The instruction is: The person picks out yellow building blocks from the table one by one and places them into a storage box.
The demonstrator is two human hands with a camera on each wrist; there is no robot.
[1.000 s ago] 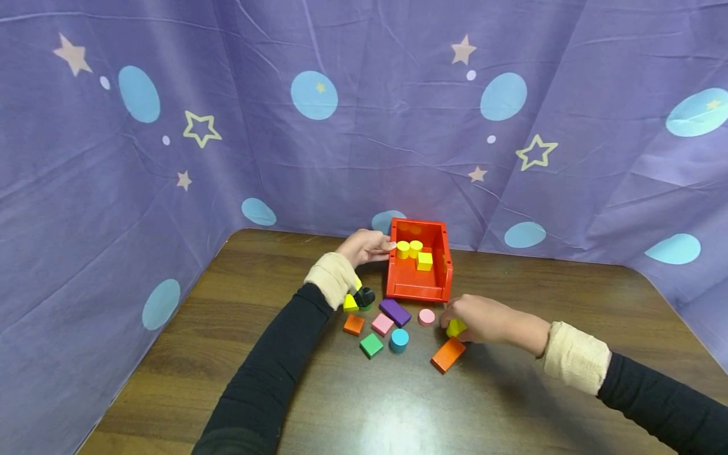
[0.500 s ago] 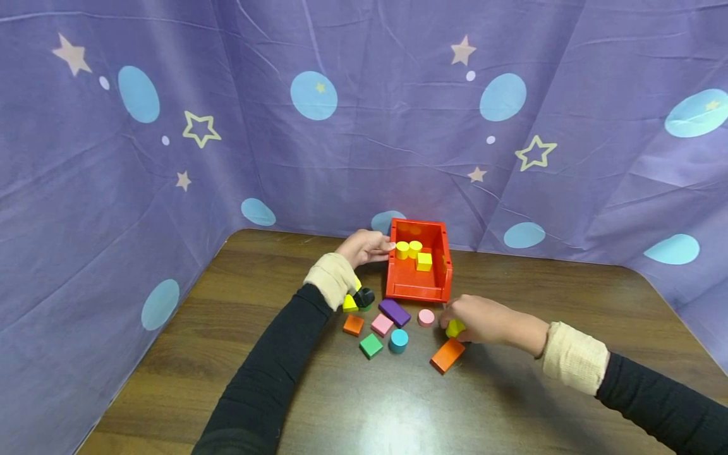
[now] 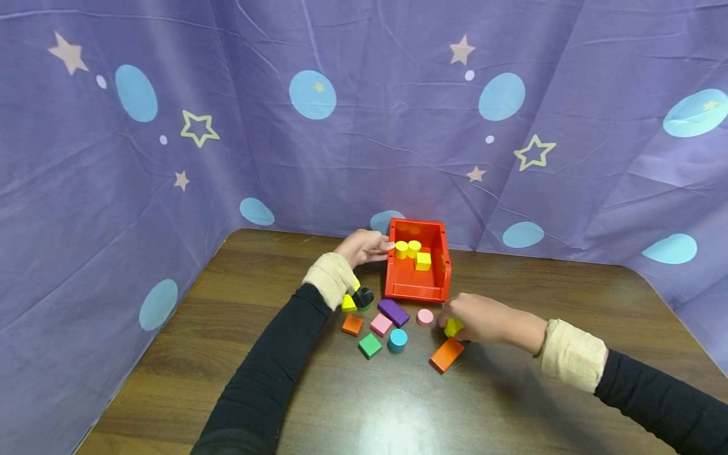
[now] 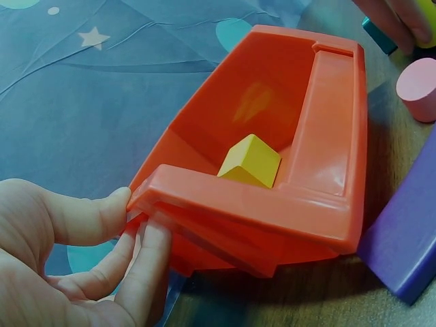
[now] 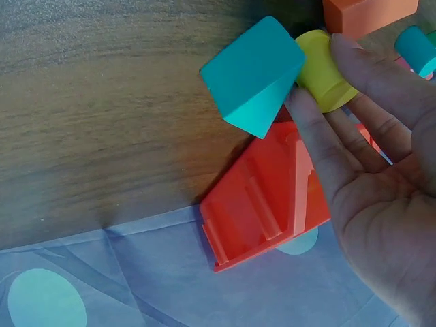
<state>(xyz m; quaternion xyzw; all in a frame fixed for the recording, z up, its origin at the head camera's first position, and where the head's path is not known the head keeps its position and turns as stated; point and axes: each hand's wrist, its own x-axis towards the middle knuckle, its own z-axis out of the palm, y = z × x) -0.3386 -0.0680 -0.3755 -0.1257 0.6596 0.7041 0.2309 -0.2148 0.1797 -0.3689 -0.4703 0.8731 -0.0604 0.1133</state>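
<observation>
My left hand [image 3: 364,247] pinches the left wall of the red bin [image 3: 415,287]. In the left wrist view the thumb is on the rim and the fingers are underneath it. Inside the bin are two yellow cylinders [image 3: 401,250] and a yellow block [image 3: 423,261]. Right of the bin's front, my right hand [image 3: 474,316] holds a yellow cylinder [image 5: 323,71] between thumb and fingers, low at the table. A teal triangular block [image 5: 255,75] lies beside that cylinder in the right wrist view; the hand hides it from the head view.
Before the bin lie purple [image 3: 394,312], orange [image 3: 352,325], green [image 3: 370,345] and pink [image 3: 381,324] blocks, a blue cylinder [image 3: 398,340] and a pink cylinder [image 3: 424,317]. An orange block [image 3: 446,354] is close to my right hand. Yellow pieces [image 3: 349,304] sit partly behind my left wrist. A curtain [image 3: 364,126] backs the table.
</observation>
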